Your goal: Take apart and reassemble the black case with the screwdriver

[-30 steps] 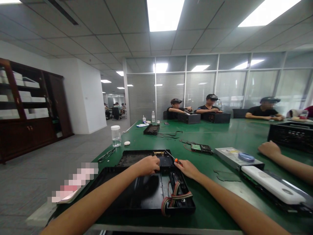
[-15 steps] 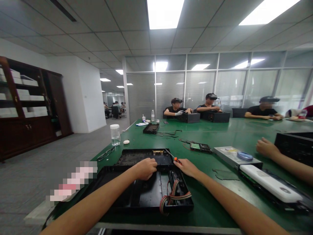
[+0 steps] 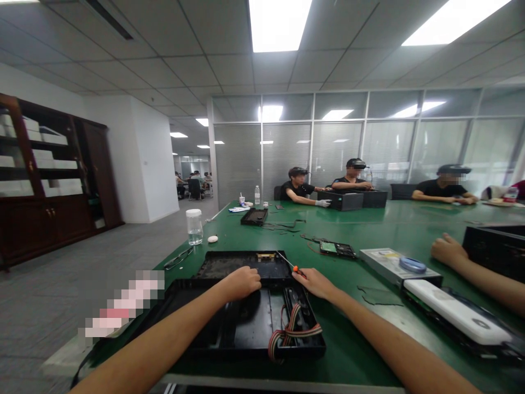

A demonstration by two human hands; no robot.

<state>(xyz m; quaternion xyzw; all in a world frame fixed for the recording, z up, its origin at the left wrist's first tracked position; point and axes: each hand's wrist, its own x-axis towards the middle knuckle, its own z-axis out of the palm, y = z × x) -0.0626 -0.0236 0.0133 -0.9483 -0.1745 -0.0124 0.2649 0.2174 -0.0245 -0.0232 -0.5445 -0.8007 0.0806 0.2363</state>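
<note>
In my right hand is a screwdriver with an orange and black handle, its thin shaft slanting up and left over a flat black panel. A small brass-coloured part sits near that panel's far edge. My left hand is closed above the seam between the panel and a shallow black case; its fingertips face away, so I cannot tell whether anything is pinched there. A striped ribbon cable spills from the case's right side.
A lidded jar, a white round object and glasses lie left. A green circuit board, a silver drive and a white device stand right. A co-worker's hand is beside a black box.
My left hand has shifted very slightly; the right keeps the screwdriver in nearly the same spot. Across the table, a gloved co-worker has shifted a black box toward the neighbouring one.
</note>
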